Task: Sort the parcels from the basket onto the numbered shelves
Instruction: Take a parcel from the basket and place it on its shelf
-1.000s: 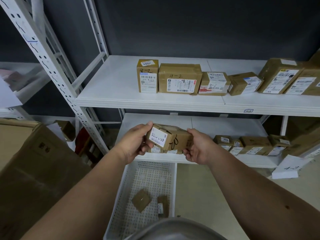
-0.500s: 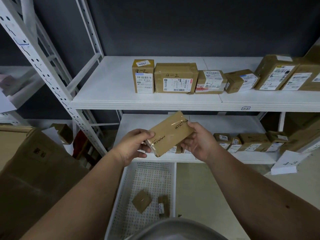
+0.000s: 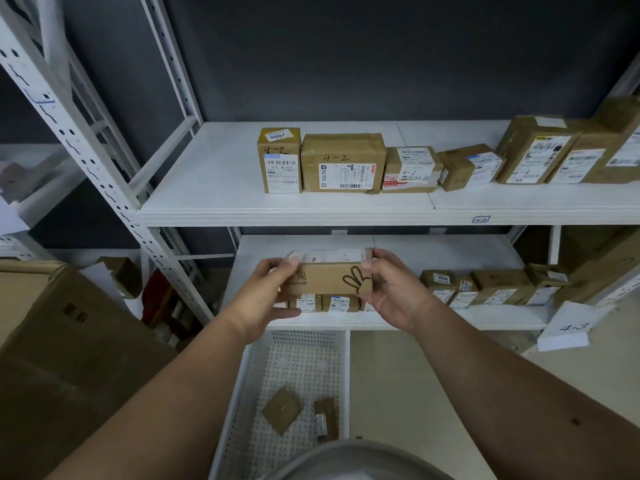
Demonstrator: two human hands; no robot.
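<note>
Rotated since half a second ago: the parcel (image 3: 325, 278) I hold now sits level, rabbit-print side facing me, white label on top; before it was tilted with a plain face showing. My left hand (image 3: 266, 299) and right hand (image 3: 391, 296) each grip one end, fingers curled round it, in front of the lower shelf (image 3: 450, 251). Upper shelf (image 3: 214, 181) carries a row of boxes marked 4-2. Basket (image 3: 242, 375) below holds two small parcels, possibly more hidden by my head.
</note>
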